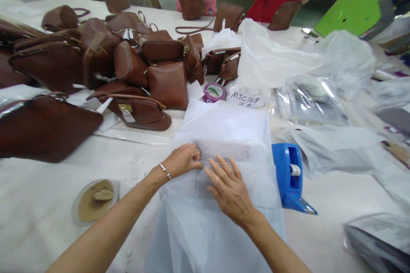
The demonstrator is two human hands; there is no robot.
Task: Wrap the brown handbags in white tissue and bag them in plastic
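A white, see-through wrapping bag [224, 136] lies in front of me on the white table [38, 204], bulging over something boxy inside. My left hand [183, 160] has its fingers curled, pinching the bag's folded edge near its middle. My right hand [231, 190] lies flat on the bag just beside it, fingers stretched out and pressing the fold down. A thin bracelet shows on my left wrist.
A blue tape dispenser [290, 177] sits right of the bag. A purple tape roll [214, 92] and a pile of brown handbags [137, 72] lie behind. A round dish [94, 200] is at the left. Clear plastic bags [309, 100] cover the right. Other people stand across the table.
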